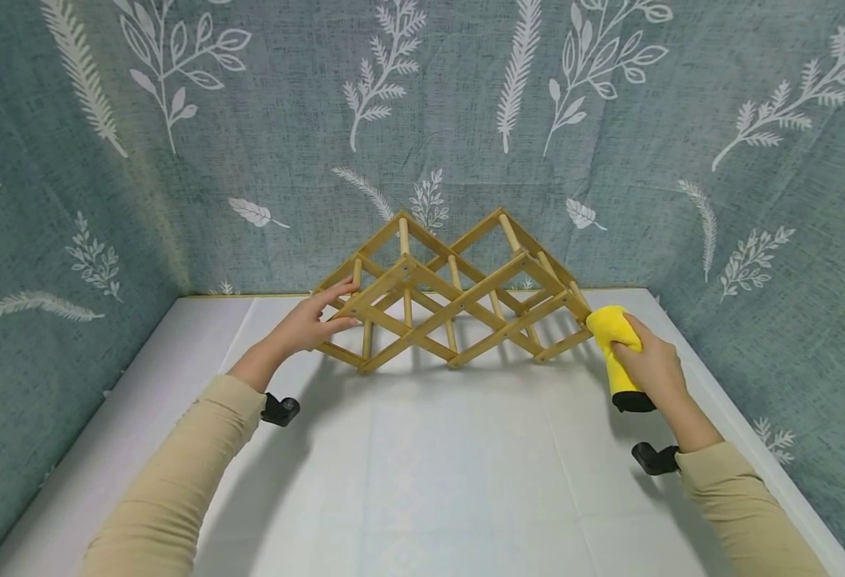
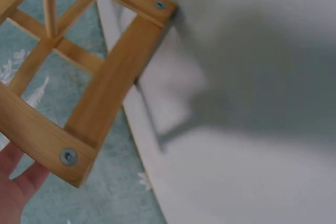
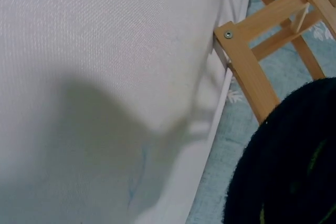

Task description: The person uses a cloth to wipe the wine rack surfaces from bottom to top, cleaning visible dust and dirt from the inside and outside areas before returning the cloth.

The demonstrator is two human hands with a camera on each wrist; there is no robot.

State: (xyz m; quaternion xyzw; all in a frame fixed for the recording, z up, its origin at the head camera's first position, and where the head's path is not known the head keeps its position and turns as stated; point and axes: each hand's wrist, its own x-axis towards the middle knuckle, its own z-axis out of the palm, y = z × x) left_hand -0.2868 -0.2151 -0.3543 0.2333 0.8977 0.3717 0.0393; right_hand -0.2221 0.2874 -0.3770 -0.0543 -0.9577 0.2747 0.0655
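A folding wooden lattice rack (image 1: pixel 458 300), made of crossed slats and round dowels, stands at the back of the white table. My left hand (image 1: pixel 314 320) grips its left end, thumb below and fingers above. In the left wrist view, fingertips (image 2: pixel 32 179) show under a slat beside a round metal screw (image 2: pixel 68 156). My right hand (image 1: pixel 649 365) holds a bunched yellow cloth (image 1: pixel 616 353) with a black end, its top right at the rack's right end. Fuzzy dark fabric (image 3: pixel 289 166) overlaps the rack (image 3: pixel 252 74) in the right wrist view and hides part of that end.
The white-covered table (image 1: pixel 458 473) spreads out in front of the rack. A blue-green curtain (image 1: pixel 458 104) with white leaf prints hangs close behind the rack and along both sides. Black wrist camera mounts (image 1: pixel 280 409) stick out from both sleeves.
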